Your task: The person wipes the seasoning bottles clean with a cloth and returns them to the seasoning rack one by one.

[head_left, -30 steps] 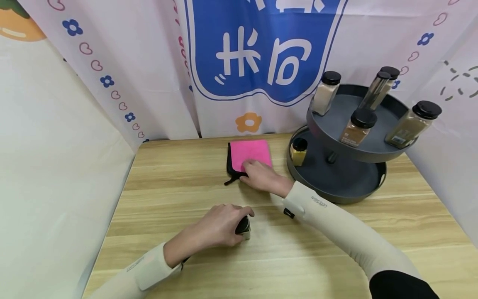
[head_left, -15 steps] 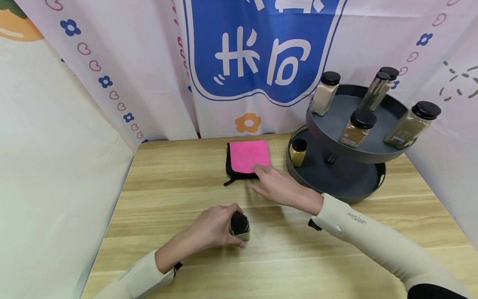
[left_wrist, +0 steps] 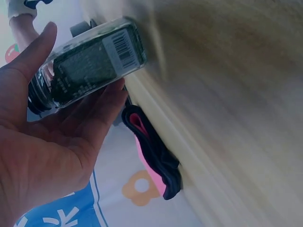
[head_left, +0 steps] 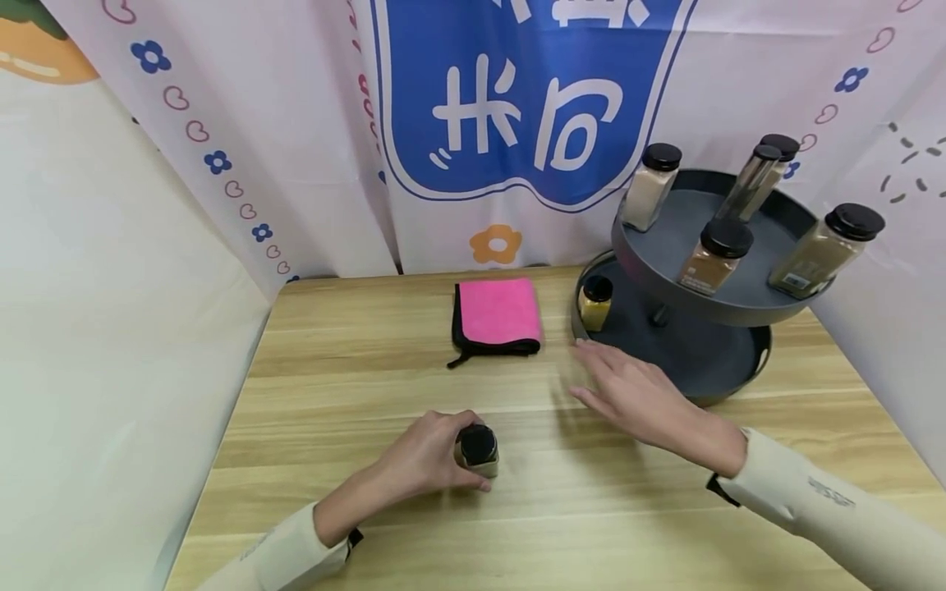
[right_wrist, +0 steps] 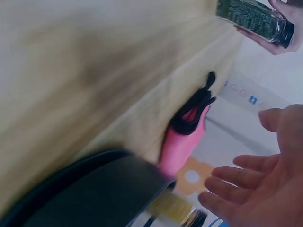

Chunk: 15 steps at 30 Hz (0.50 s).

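Note:
My left hand (head_left: 424,455) holds a square glass spice jar (head_left: 484,466) with a black lid, standing on the table. Thumb and fingers lie on opposite sides of it. The left wrist view shows dark green contents and a barcode label on this jar (left_wrist: 97,64). My right hand (head_left: 636,394), holding nothing, hovers with fingers extended by the left front rim of a grey two-tier stand (head_left: 687,357). Behind both hands, near the curtain, lies a folded pink and black cloth (head_left: 498,313).
A jar with yellow contents (head_left: 595,305) stands on the lower tier. Several black-lidded jars occupy the upper tier (head_left: 665,279), among them a brown one (head_left: 713,261) at its front. A patterned curtain (head_left: 325,148) hangs behind the wooden table (head_left: 332,353).
My right hand has come off the pink cloth and moved right toward the stand, leaving the cloth in place. The left hand stays at the jar, its grip slightly shifted so more lid shows.

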Available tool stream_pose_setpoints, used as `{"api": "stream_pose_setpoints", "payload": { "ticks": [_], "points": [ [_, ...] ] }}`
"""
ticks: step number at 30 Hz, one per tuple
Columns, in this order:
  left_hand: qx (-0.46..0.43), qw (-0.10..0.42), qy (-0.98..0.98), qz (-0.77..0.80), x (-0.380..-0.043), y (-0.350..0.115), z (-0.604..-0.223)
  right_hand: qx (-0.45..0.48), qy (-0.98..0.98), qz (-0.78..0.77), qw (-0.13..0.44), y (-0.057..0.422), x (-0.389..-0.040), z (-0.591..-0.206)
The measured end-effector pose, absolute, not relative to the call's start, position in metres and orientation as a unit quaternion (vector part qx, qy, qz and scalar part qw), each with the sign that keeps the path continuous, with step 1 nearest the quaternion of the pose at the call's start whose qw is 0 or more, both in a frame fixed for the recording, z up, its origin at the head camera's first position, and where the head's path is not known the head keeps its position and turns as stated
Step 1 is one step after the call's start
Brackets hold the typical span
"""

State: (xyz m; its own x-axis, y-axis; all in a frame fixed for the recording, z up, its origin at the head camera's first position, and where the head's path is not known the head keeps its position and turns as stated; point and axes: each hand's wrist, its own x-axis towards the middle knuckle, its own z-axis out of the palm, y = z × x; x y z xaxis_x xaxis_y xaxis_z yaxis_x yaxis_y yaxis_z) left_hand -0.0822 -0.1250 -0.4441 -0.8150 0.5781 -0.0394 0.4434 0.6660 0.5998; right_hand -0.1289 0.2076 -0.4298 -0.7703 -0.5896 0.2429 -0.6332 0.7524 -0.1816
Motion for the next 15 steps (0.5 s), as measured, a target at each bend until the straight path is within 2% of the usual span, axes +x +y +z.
{"api": "stream_pose_setpoints", "payload": {
  "ticks": [6,15],
  "points": [
    [0.283,0.1,0.903,0.309,-0.082,-0.122,-0.448,0.3,-0.936,0.135,0.121,0.244,-0.12,-0.434],
    [0.295,0.087,0.897,0.317,-0.086,-0.119,-0.448,0.238,-0.953,0.14,0.122,0.293,-0.113,-0.44]
  ]
}}
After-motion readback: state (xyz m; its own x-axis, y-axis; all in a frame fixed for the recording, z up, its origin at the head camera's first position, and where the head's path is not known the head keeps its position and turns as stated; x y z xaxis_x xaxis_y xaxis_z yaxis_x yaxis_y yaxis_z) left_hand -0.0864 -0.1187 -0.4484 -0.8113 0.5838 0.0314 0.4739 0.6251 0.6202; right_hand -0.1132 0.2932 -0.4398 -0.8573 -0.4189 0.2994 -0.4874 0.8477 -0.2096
